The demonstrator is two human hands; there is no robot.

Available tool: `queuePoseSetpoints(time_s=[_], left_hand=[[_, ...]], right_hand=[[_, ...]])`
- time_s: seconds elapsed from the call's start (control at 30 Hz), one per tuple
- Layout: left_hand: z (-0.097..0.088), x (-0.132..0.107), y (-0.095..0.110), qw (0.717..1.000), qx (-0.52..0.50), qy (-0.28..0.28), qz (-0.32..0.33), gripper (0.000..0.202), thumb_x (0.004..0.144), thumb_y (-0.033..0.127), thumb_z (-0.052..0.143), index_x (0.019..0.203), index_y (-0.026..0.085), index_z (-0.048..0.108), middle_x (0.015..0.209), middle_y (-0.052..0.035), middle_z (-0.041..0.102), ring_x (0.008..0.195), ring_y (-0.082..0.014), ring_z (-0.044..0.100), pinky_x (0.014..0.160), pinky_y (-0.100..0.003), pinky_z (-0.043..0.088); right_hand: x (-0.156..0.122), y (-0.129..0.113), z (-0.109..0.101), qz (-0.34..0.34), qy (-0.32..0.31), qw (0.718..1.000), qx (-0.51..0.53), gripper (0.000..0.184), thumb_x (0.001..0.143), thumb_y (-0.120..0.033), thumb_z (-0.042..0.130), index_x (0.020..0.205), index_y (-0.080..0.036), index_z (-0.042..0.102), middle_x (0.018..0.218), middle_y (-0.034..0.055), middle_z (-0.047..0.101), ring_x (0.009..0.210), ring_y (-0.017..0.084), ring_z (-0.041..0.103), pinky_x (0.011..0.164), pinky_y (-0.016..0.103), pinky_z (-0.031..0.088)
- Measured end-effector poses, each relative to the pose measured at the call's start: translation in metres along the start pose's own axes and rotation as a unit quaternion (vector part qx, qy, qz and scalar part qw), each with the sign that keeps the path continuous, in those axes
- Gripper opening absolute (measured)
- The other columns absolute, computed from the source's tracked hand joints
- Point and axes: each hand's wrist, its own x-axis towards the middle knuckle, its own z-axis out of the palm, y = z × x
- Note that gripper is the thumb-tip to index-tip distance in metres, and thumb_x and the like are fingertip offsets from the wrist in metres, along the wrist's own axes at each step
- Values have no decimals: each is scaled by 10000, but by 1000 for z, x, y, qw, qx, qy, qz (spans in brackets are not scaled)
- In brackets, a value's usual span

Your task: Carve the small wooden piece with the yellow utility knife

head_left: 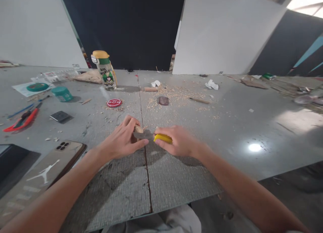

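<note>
Head camera: I'm apparently whittling, left hand [124, 138] pinching a wood piece [138, 128], right hand [181, 140] gripping a yellow knife [163, 138], the next stroke probably needing steadiness.

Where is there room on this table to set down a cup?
Most open: the right part of the table, between the right hand and the clutter at far right, bar small scraps. Crowded: the left, with phone and teal jar; farther back, wood shavings.
</note>
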Motion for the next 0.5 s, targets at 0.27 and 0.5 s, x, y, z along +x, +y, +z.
queuePoseSetpoints(time_s=[0.27,0.5], left_hand=[[5,1,-11,999,-46,15,3,415,874,590,507,972,188,482,925,-57,499,855,-222,508,712,-365,426],[9,7,-12,996,-77,28,-38,461,831,627,557,965,191,491,922,-35,510,759,-186,531,688,-350,434]], right_hand=[[1,0,3,10,28,999,-29,289,928,-431,501,1064,-224,650,850,34,698,688,154,561,649,280,319],[0,1,2,19,37,998,-38,298,936,-450,487,1069,-235,646,787,19,668,669,157,542,625,282,307]])
